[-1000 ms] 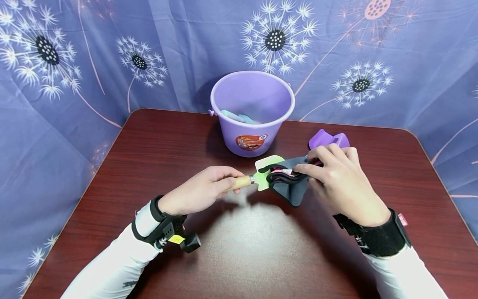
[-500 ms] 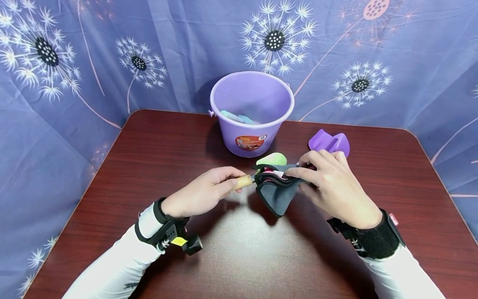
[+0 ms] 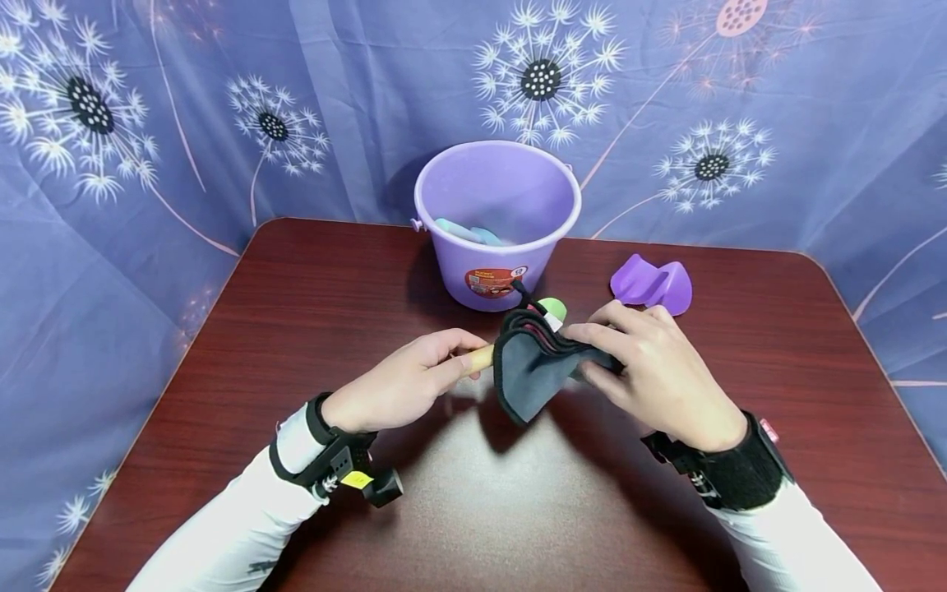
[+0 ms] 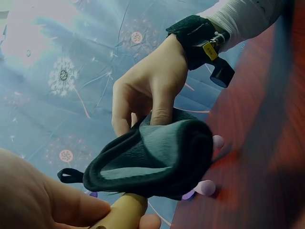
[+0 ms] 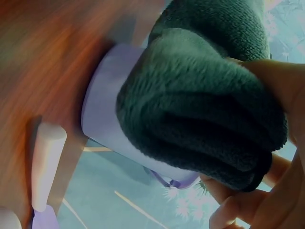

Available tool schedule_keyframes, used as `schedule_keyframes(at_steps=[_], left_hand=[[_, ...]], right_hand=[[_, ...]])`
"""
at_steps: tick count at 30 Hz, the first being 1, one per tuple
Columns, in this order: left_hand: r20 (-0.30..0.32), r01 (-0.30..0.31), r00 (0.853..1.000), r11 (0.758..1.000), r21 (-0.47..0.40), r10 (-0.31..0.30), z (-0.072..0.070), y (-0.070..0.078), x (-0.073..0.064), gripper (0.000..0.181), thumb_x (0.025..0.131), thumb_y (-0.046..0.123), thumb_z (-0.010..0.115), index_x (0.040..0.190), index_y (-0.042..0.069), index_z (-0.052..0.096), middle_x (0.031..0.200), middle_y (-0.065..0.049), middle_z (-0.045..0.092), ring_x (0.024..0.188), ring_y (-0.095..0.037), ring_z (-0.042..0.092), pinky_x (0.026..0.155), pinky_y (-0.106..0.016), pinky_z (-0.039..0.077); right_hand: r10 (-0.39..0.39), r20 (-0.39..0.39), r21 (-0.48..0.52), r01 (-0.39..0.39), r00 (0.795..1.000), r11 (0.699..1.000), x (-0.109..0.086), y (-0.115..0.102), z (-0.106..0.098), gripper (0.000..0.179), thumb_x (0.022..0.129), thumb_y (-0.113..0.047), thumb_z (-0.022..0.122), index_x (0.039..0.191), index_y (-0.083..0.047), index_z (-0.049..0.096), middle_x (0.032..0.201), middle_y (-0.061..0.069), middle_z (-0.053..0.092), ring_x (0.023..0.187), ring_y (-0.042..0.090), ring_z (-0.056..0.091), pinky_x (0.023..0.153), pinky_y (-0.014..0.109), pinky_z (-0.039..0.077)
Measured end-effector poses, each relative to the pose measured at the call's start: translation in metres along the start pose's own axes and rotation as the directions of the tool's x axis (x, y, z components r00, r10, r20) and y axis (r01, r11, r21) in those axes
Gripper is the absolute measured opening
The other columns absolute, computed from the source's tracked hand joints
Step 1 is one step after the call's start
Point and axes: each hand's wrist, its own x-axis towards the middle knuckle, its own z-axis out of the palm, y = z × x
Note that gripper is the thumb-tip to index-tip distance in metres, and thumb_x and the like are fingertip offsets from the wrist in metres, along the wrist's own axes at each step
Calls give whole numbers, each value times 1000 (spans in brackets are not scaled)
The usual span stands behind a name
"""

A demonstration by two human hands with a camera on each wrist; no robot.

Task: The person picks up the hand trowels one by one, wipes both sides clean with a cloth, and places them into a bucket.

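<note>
One left hand (image 3: pixel 407 382): gripping a pale wooden handle (image 3: pixel 482 358) between thumb and fingers. My read is we're mid-wipe, with this side anchoring the tool while the other does the rubbing.
Wooden handle: yellowish, smooth-looking, points right from the fingertips and disappears behind the cloth. The whole tool seems held up above the table (image 3: pixel 333 296), in front of the bucket.
Purple bucket (image 3: pixel 510 189): upright at the back, orange label on the front, some light-blue stuff (image 3: pixel 462 230) inside that I can't identify.
Gray cloth (image 3: pixel 534 374): folded in floppy layers over the tool, black edging, a bit of dark pink in the folds, white tag, little black loop poking up. Right wrist view makes it look thick and fuzzy.
Green blade (image 3: pixel 553 309): just the rounded tip peeking out behind the cloth. Rest is covered, so no idea how clean it is.
Right hand (image 3: pixel 639 374): pinching the bunched cloth with fingers and thumb. Next move, I'd say, calls for a light squeeze and a pull along the blade, without twisting the handle out of the other grip.
Purple piece (image 3: pixel 651 285): wavy, lying on the table just beyond the right hand, apart from the cloth.
</note>
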Motion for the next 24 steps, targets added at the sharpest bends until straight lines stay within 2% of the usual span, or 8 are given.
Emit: schedule_keyframes(at_steps=[8,15,24], left_hand=[[-6,8,1000,1000,20,-8,1,1,0,22,106,32,49,118,22,64,104,0,62,99,-14,57,87,-36,46],[-4,-10,1000,1000,23,10,0,1,0,22,106,32,49,118,22,63,105,1,63,99,-14,58,88,-35,46],[2,-23,1000,999,33,23,0,3,-1,22,106,31,49,120,22,63,106,5,62,102,-16,58,89,-36,46]], right_hand=[[19,-23,10,-19,1000,1000,1,-1,2,30,87,-23,68,116,-18,71,97,-7,61,86,8,55,72,35,35],[52,-51,29,-51,997,998,1,-2,3,28,86,-24,68,113,-14,70,93,-6,59,83,8,52,71,36,36],[60,-80,46,-57,995,997,2,-1,2,23,87,-21,66,108,-13,70,86,-9,56,67,7,46,62,29,38]])
